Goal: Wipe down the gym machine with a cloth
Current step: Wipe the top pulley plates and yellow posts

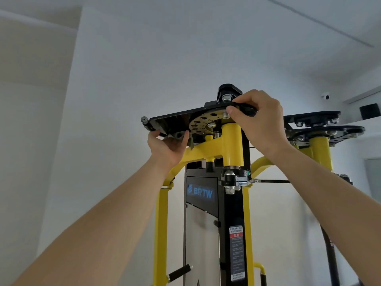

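A single view, from a wide-angle camera worn on the person's head. It is tilted up and faces the top of the gym machine point(233, 145) from below and close in, so the underside of the black top plate point(173, 122) shows (a second machine top point(321, 124) sits at the right). White wall point(123, 79) fills the upper half; the left forearm point(123, 203) and right forearm point(321, 182) rise from the bottom corners
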`<action>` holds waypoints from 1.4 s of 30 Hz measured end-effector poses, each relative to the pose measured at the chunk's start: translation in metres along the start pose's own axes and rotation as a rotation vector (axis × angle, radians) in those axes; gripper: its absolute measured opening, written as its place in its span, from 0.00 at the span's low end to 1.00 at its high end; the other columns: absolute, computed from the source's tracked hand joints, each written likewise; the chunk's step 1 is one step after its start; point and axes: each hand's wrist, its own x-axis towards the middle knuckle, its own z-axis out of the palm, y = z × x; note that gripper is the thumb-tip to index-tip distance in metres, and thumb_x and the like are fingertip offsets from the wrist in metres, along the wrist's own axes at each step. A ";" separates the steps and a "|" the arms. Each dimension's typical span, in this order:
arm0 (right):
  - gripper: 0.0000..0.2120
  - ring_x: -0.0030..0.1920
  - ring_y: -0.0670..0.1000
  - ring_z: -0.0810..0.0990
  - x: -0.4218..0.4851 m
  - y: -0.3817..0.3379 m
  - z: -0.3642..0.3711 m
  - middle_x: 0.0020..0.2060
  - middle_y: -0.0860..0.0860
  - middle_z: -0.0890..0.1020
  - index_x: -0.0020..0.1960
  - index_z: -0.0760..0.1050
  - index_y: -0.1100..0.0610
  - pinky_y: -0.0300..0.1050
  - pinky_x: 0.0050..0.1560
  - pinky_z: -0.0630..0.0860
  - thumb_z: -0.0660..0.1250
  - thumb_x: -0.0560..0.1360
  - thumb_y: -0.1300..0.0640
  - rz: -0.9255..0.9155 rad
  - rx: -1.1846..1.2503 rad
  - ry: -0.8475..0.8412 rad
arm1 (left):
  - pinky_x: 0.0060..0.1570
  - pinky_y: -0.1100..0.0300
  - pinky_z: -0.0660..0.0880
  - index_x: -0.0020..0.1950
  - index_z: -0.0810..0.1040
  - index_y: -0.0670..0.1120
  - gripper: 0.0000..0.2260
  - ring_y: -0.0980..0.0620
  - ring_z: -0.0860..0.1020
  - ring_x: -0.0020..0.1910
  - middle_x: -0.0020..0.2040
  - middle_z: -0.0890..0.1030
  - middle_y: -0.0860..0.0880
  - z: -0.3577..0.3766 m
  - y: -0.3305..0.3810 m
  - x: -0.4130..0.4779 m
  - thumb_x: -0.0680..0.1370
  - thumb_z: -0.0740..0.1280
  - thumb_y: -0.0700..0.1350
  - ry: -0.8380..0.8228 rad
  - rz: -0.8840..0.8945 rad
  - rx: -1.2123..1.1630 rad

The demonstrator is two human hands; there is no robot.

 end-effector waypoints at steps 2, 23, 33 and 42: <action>0.07 0.52 0.47 0.81 0.000 -0.001 0.000 0.48 0.45 0.82 0.50 0.81 0.49 0.53 0.58 0.79 0.75 0.73 0.52 0.002 0.001 -0.001 | 0.54 0.48 0.82 0.71 0.73 0.40 0.26 0.37 0.79 0.63 0.65 0.79 0.37 -0.001 -0.001 0.001 0.77 0.60 0.53 -0.024 -0.012 -0.054; 0.07 0.52 0.45 0.80 0.000 -0.007 -0.002 0.50 0.47 0.82 0.52 0.81 0.51 0.46 0.58 0.78 0.74 0.74 0.53 0.015 -0.042 -0.013 | 0.76 0.40 0.61 0.80 0.61 0.46 0.47 0.37 0.64 0.77 0.77 0.67 0.39 -0.011 -0.020 0.024 0.71 0.57 0.76 -0.219 -0.090 -0.141; 0.08 0.51 0.45 0.80 -0.001 -0.011 -0.001 0.51 0.47 0.82 0.53 0.81 0.52 0.41 0.56 0.77 0.74 0.75 0.53 0.029 -0.063 -0.006 | 0.71 0.39 0.69 0.75 0.67 0.40 0.48 0.35 0.72 0.71 0.71 0.74 0.36 -0.014 0.005 -0.005 0.70 0.60 0.77 -0.282 -0.095 -0.130; 0.09 0.52 0.48 0.78 -0.002 -0.018 -0.004 0.50 0.49 0.81 0.54 0.81 0.53 0.41 0.55 0.73 0.73 0.75 0.53 0.046 -0.117 -0.050 | 0.69 0.39 0.72 0.70 0.72 0.37 0.46 0.34 0.78 0.64 0.65 0.79 0.35 -0.001 0.047 -0.052 0.71 0.62 0.75 -0.224 -0.061 -0.113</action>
